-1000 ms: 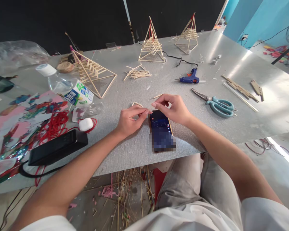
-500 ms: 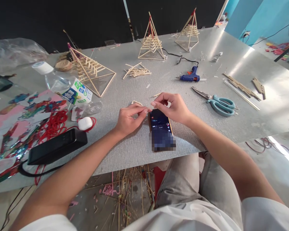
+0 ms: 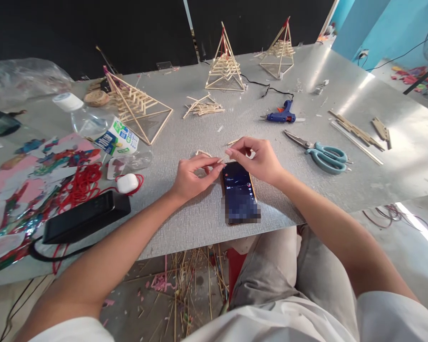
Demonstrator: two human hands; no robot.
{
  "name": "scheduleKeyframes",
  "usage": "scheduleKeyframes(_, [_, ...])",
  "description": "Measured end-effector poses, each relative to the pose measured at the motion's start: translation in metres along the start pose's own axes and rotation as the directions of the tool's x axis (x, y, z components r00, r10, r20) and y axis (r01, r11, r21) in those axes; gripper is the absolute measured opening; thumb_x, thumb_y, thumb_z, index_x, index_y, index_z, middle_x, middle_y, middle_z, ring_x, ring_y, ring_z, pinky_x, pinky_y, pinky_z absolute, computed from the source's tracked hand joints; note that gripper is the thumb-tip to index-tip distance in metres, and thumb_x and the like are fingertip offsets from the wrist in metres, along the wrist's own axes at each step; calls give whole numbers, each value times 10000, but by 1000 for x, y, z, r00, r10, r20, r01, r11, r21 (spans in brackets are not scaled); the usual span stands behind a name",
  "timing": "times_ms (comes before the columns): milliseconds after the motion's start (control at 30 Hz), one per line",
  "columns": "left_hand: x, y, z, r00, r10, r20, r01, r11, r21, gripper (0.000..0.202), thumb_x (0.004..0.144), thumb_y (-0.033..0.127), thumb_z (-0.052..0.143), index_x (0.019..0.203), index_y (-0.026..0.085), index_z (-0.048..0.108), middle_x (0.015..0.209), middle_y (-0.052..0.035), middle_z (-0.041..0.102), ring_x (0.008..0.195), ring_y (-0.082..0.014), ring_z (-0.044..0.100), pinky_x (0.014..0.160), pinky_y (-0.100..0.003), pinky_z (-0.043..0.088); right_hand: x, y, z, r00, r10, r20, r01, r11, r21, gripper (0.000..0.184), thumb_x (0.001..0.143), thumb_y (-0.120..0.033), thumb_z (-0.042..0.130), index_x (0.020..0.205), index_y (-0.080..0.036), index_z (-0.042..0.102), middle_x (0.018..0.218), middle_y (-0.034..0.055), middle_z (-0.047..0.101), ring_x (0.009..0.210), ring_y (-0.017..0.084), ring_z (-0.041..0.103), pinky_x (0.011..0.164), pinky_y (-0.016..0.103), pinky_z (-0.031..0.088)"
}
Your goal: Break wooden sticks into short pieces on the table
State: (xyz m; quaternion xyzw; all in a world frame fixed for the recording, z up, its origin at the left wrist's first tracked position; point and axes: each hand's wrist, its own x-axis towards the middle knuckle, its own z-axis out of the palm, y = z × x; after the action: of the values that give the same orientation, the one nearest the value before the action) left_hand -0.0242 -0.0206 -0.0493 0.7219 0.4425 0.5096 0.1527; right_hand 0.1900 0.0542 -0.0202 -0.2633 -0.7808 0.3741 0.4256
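Observation:
My left hand (image 3: pixel 196 177) rests on the table just left of the phone, its thumb and fingertips pinched together. Whatever lies in that pinch is too small to make out. My right hand (image 3: pixel 258 159) is over the phone's top edge, thumb and forefinger also closed in a pinch, close to the left fingertips. A small pale thing may sit between them, but I cannot tell what. The phone (image 3: pixel 239 187) lies face up with its screen lit. Short pale sticks (image 3: pixel 203 153) show behind my left hand, and another stick (image 3: pixel 232 142) lies behind the right one.
Stick pyramids (image 3: pixel 225 71) stand at the back. Nearer lie a pile of sticks (image 3: pixel 205 105), a blue glue gun (image 3: pixel 281 114) and scissors (image 3: pixel 326 156). On the left are a plastic bottle (image 3: pixel 116 135), red cord (image 3: pixel 83 183) and a black device (image 3: pixel 87 216).
Both hands stay in almost the same place, with only slight finger movement at the pinches. The view has shifted a little. Nothing else on the table has visibly moved.

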Motion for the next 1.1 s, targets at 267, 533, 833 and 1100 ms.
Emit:
scheduleKeyframes(267, [0,0,-1,999,24,28,-25,999,36,222,1056,388,704,1054,237,866,926,-63,865,782,-175,774,728,-321,612,0,2,2,998,3,58,-3,1000,-8,524,962,-692,709,860,-185,794,821,43,771,698,131,534,711,324,423])
scheduleKeyframes(533, [-3,-5,1,990,134,33,-138,980,147,237,1082,310,644,1169,211,840,958,-90,854,833,-184,785,766,-330,620,2,5,-1,999,23,43,-23,1000,-5,562,948,-724,713,862,-175,802,826,48,782,690,126,527,701,323,412])
scheduleKeyframes(833, [-3,-5,1,989,146,31,-149,978,147,273,1109,289,599,1284,237,801,1071,-76,873,921,-179,810,874,-357,642,3,2,-4,999,53,-9,-53,997,49,625,884,-796,740,823,-175,775,784,43,769,643,114,501,640,303,397])
scheduleKeyframes(1100, [-4,-4,1,997,73,-21,-70,989,133,206,1072,355,685,1101,238,853,951,-60,874,733,-161,768,722,-330,605,6,1,-7,989,112,-92,-103,990,100,647,843,-821,761,793,-176,761,722,28,725,620,104,475,606,297,350])
